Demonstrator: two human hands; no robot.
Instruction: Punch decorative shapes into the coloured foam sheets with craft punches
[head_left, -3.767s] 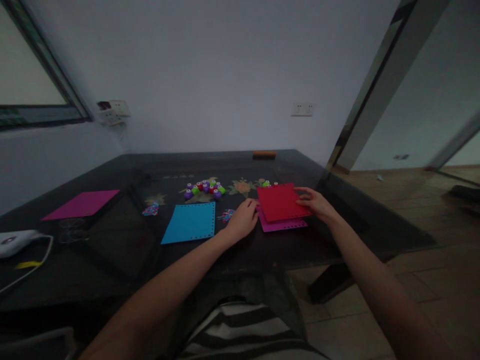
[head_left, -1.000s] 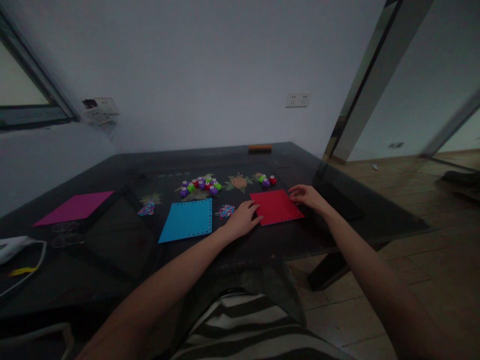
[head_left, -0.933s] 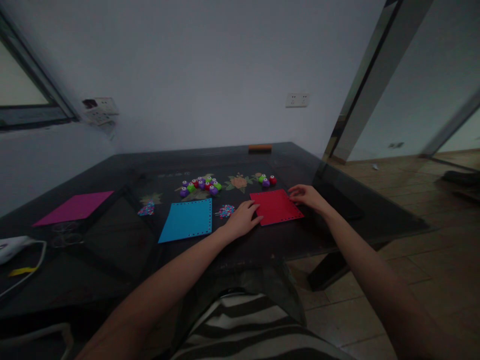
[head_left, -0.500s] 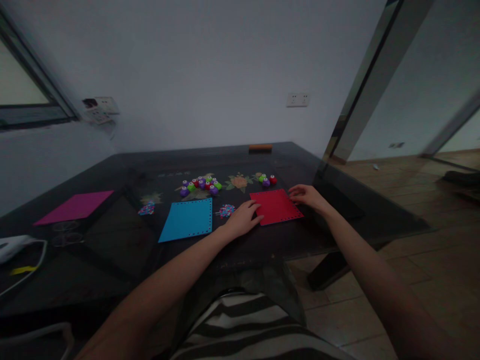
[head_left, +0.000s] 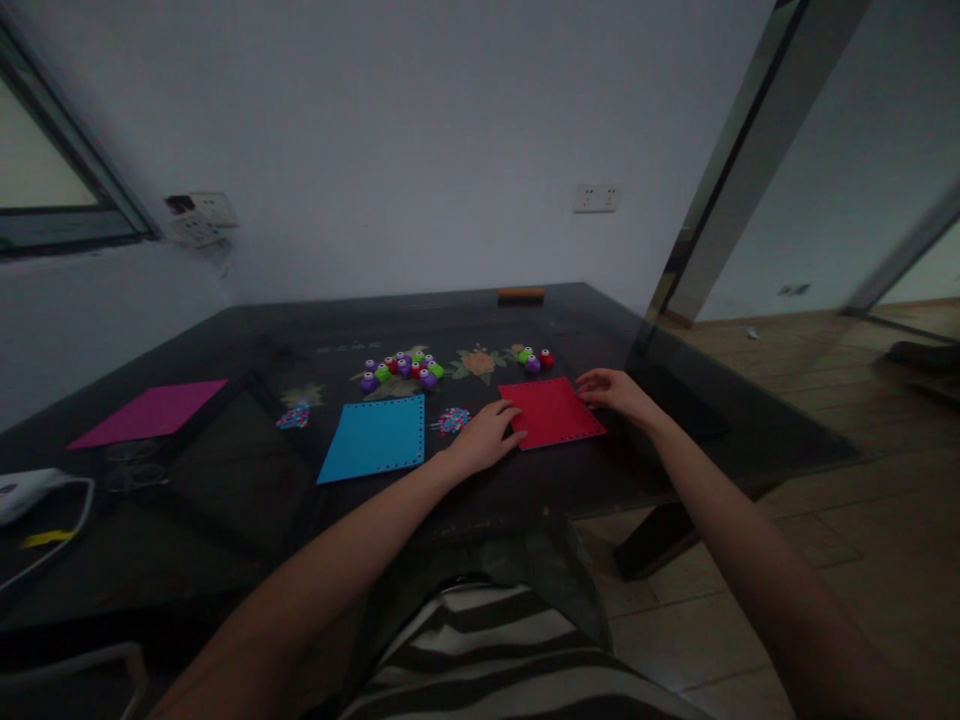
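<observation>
A red sheet [head_left: 553, 412] with small holes along its edges lies flat on the dark table. My left hand [head_left: 487, 436] rests at its left edge, fingers stretched and thumb apart. On the opposite side my right hand [head_left: 613, 392] touches the right edge with loosely bent fingers that grip nothing I can see. Just left of my left hand sits a small pile of pink, blue and white bits [head_left: 454, 420], too small to name. A blue sheet [head_left: 375, 440], also with holes along its edges, lies further left.
Several purple, green and red eyeball-like pieces [head_left: 403, 368] cluster beyond the blue sheet. A smaller group [head_left: 532, 360] sits behind the red sheet. A magenta sheet [head_left: 150, 412], a second pile of bits [head_left: 294, 415] and a white corded device [head_left: 30, 495] are at left. A brown bar [head_left: 521, 294] lies at the back.
</observation>
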